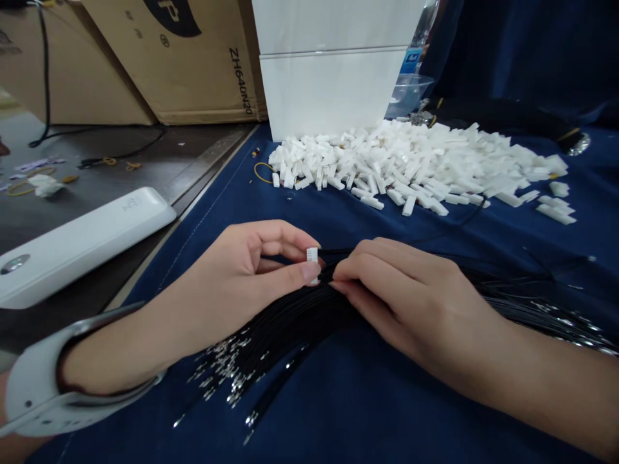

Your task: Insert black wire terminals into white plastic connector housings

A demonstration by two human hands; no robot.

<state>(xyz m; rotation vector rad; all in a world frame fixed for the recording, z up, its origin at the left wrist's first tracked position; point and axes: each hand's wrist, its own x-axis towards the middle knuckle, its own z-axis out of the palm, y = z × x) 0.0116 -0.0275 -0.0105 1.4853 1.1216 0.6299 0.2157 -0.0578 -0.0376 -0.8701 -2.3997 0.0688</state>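
Note:
A small white connector housing (313, 264) with a row of slots is pinched upright between the thumb and fingers of my left hand (261, 264). Just to its right, my right hand (396, 283) has its thumb and fingertips pressed together over black wires; a dark wire runs between the two hands at the housing. Beneath both hands lies a thick bundle of black wires (300, 319) with shiny metal terminals at its ends. Exactly what sits between my right fingertips is hard to make out.
Beyond the hands, a heap of white connector housings (411, 161) lies on the blue cloth (203, 238). Behind it stands a white box (333, 90). Cardboard boxes (193, 71) and a long white device (87, 248) are at the left, a bottle (413, 55) at the back.

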